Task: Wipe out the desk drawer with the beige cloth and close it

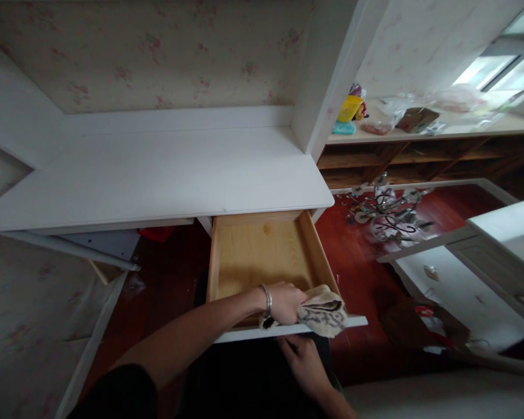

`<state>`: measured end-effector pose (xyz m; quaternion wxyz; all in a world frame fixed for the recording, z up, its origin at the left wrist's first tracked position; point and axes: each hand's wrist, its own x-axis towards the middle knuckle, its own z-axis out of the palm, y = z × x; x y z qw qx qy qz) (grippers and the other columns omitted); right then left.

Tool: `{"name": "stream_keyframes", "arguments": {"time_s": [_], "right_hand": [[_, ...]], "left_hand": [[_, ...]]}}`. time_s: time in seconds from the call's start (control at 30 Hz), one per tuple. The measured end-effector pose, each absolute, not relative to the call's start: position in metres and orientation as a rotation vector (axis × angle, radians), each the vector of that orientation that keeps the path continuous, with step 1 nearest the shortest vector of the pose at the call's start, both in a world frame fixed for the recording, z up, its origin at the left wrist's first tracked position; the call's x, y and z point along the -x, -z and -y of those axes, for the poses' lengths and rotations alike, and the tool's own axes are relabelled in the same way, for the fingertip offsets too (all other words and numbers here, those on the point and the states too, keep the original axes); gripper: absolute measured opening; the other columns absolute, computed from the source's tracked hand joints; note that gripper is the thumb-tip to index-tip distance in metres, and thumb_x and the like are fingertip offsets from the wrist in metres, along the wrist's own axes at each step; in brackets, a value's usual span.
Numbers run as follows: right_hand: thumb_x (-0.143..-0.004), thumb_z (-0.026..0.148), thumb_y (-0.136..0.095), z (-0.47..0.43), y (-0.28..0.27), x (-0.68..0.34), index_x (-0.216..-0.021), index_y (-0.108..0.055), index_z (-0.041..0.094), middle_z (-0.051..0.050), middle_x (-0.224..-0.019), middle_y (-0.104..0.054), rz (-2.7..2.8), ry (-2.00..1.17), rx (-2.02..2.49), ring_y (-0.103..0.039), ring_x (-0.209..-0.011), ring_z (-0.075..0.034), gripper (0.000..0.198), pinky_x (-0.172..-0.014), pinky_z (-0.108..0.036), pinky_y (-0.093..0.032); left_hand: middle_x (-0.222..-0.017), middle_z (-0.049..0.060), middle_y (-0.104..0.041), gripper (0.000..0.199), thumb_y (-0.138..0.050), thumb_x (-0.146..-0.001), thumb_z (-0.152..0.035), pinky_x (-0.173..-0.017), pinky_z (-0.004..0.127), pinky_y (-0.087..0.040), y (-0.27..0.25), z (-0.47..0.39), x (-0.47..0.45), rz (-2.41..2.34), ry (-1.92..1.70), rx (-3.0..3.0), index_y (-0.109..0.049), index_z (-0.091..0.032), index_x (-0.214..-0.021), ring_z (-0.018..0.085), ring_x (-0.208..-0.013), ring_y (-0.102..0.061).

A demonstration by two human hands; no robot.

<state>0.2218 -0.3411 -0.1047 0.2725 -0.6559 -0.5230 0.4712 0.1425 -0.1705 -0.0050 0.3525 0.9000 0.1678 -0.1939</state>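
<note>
A wooden drawer (262, 250) is pulled out from under the white desk (192, 169), its inside bare. My left hand (286, 302), with a bracelet at the wrist, reaches across the drawer and is closed on a beige patterned cloth (323, 311). The cloth is bunched over the right end of the white drawer front (253, 333) and hangs partly outside it. Below, on the outer side of that front, my right hand (305, 361) has its fingers curled against the drawer; their tips are partly hidden.
A chandelier (390, 212) lies on the red wooden floor (353, 267) to the right. Behind it, a low shelf unit (402, 154) carries a yellow container (350, 109), a cardboard box (417, 119) and plastic bags. A white cabinet piece (484, 279) stands at the far right.
</note>
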Motion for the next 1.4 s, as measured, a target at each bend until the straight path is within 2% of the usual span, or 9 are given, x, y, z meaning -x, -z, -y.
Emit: {"name": "stream_keyframes", "arguments": {"time_s": [0.2,0.33,0.43,0.6,0.77,0.93,1.07,1.27,1.4], "right_hand": [[-0.097,0.049,-0.042,0.341,0.105,-0.223,-0.072,-0.068,0.016,-0.002,-0.07,-0.068,1.428,-1.271,1.787,-0.062,-0.069,-0.019,0.049,-0.064,-0.025,-0.039],[-0.097,0.048,-0.042,0.34,0.103,-0.224,-0.077,-0.07,0.018,-0.002,-0.076,-0.07,1.427,-1.284,1.754,-0.064,-0.073,-0.02,0.045,-0.068,-0.025,-0.041],[-0.097,0.048,-0.043,0.34,0.103,-0.224,-0.08,-0.072,0.02,-0.002,-0.079,-0.072,1.413,-1.279,1.757,-0.065,-0.076,-0.02,0.044,-0.072,-0.025,-0.042],[-0.097,0.049,-0.043,0.341,0.102,-0.225,-0.081,-0.073,0.021,-0.003,-0.079,-0.071,1.421,-1.27,1.763,-0.066,-0.076,-0.02,0.044,-0.071,-0.026,-0.042],[-0.098,0.05,-0.042,0.342,0.097,-0.223,-0.091,-0.076,0.022,-0.005,-0.086,-0.073,1.387,-1.287,1.732,-0.067,-0.082,-0.022,0.044,-0.074,-0.026,-0.043],[-0.098,0.051,-0.04,0.341,0.095,-0.222,-0.088,-0.075,0.022,-0.005,-0.083,-0.072,1.386,-1.267,1.748,-0.066,-0.078,-0.021,0.047,-0.072,-0.026,-0.043],[-0.099,0.05,-0.037,0.34,0.095,-0.223,-0.087,-0.074,0.02,-0.006,-0.084,-0.072,1.437,-1.251,1.749,-0.066,-0.079,-0.02,0.049,-0.073,-0.026,-0.043],[-0.099,0.045,-0.04,0.338,0.098,-0.223,-0.077,-0.072,0.019,-0.004,-0.076,-0.071,1.446,-1.234,1.775,-0.066,-0.073,-0.019,0.046,-0.066,-0.024,-0.04],[-0.098,0.044,-0.042,0.337,0.098,-0.225,-0.078,-0.073,0.02,-0.004,-0.079,-0.072,1.47,-1.244,1.788,-0.065,-0.074,-0.02,0.043,-0.067,-0.025,-0.041]], "left_hand": [[-0.104,0.003,-0.072,0.024,-0.056,-0.081,-0.033,-0.072,0.027,-0.051,-0.013,0.176,-0.177,-0.403,0.324,-2.385,-0.061,-0.027,-0.104,0.023,-0.099,-0.068],[-0.134,0.0,-0.06,0.046,-0.049,-0.089,-0.027,-0.091,0.027,-0.049,-0.027,0.172,-0.167,-0.161,-0.094,-2.556,-0.047,-0.03,-0.135,0.017,-0.119,-0.058],[-0.146,-0.003,-0.049,0.049,-0.04,-0.093,-0.015,-0.103,0.028,-0.043,-0.006,0.169,-0.174,0.151,-0.258,-2.822,-0.045,-0.031,-0.14,0.014,-0.129,-0.049],[-0.143,-0.005,-0.052,0.045,-0.037,-0.097,-0.015,-0.099,0.028,-0.046,0.057,0.14,-0.204,0.301,-0.337,-3.091,-0.055,-0.037,-0.132,0.013,-0.125,-0.053],[-0.141,-0.003,-0.054,0.044,-0.035,-0.099,-0.015,-0.107,0.035,-0.039,0.072,0.082,-0.214,0.262,-0.226,-3.068,-0.056,-0.037,-0.13,0.016,-0.131,-0.048],[-0.146,0.003,-0.048,0.044,-0.03,-0.1,-0.013,-0.109,0.037,-0.032,0.063,0.026,-0.214,-0.132,-0.111,-3.039,-0.054,-0.029,-0.134,0.019,-0.134,-0.042],[-0.147,0.004,-0.047,0.045,-0.035,-0.097,-0.011,-0.107,0.033,-0.033,0.06,0.0,-0.226,-0.365,-0.045,-3.022,-0.053,-0.027,-0.135,0.018,-0.13,-0.045],[-0.148,0.004,-0.045,0.057,-0.042,-0.087,-0.007,-0.104,0.032,-0.04,0.05,0.029,-0.231,-0.406,0.079,-2.901,-0.044,-0.025,-0.142,0.018,-0.129,-0.047],[-0.138,0.003,-0.055,0.065,-0.052,-0.08,-0.016,-0.093,0.035,-0.047,0.031,0.086,-0.225,-0.39,0.094,-2.746,-0.042,-0.031,-0.143,0.023,-0.119,-0.056]]}}
